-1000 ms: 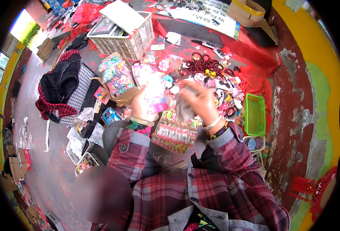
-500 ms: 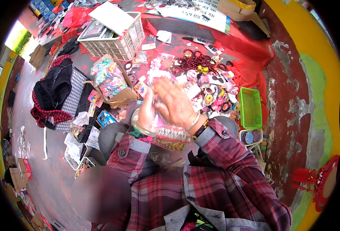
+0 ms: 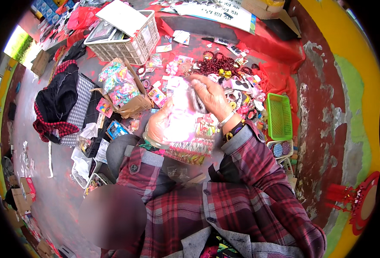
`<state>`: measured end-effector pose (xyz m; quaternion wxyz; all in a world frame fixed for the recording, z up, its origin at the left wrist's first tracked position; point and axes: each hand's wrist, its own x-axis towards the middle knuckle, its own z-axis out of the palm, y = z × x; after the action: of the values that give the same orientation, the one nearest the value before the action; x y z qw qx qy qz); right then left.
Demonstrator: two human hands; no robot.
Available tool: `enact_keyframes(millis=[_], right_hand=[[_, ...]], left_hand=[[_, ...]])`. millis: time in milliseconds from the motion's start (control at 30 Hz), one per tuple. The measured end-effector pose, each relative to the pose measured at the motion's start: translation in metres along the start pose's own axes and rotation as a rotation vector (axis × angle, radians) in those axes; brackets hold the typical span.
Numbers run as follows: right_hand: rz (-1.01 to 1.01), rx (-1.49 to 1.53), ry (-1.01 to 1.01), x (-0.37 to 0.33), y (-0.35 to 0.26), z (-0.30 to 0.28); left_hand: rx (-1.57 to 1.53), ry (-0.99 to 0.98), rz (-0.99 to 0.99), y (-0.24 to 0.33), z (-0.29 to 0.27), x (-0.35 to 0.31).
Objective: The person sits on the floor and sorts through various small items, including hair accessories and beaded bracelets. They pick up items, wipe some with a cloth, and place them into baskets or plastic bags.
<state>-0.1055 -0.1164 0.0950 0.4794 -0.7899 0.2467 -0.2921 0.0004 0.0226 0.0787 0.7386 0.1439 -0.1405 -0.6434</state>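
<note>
Pinkish-white, see-through plastic packet (image 3: pixel 182 116) in the grasp of the left hand (image 3: pixel 157 125), pinched along the left edge, with much of the surface washed out by glare and contents impossible to make out. Just beside the packet's right side, the right hand (image 3: pixel 212 95), back turned up, with fingers bent and closed over a dark-grey, ribbed, curved thing (image 3: pixel 197 102), mostly covered and too hidden to identify. Below both hands, near the knees, a flat, clear-wrapped bundle (image 3: pixel 190 151) with pink, white and black patterned rows. Beyond the right hand, a tangled heap of dark-red round beads (image 3: pixel 219 64), with a jumble of pink, white and black soft ring-shaped pieces (image 3: pixel 237 101) nearer the wrist. Farther right, a lime-green rectangular mesh plastic basket (image 3: pixel 280 120), with crumpled red sheeting (image 3: pixel 273 79) behind. Left of the packet, a brown cardboard box (image 3: pixel 135 105) full of pastel-coloured small plastic packets (image 3: pixel 120 84); behind that, a cream-white slatted plastic crate (image 3: pixel 129 53). Farther left, a black coat with red-and-black checked edges (image 3: pixel 58 96).
</note>
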Motion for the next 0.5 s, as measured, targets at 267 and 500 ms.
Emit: enact_keyframes(millis=[267,500], right_hand=[[-0.469,-0.143,0.091,-0.024,-0.036,0.000],[-0.517,-0.496,-0.031,-0.026,-0.037,0.033]], left_hand=[[-0.030,0.212,0.141,0.003,-0.006,0.011],[0.216,0.198,0.123,-0.014,0.016,0.000]])
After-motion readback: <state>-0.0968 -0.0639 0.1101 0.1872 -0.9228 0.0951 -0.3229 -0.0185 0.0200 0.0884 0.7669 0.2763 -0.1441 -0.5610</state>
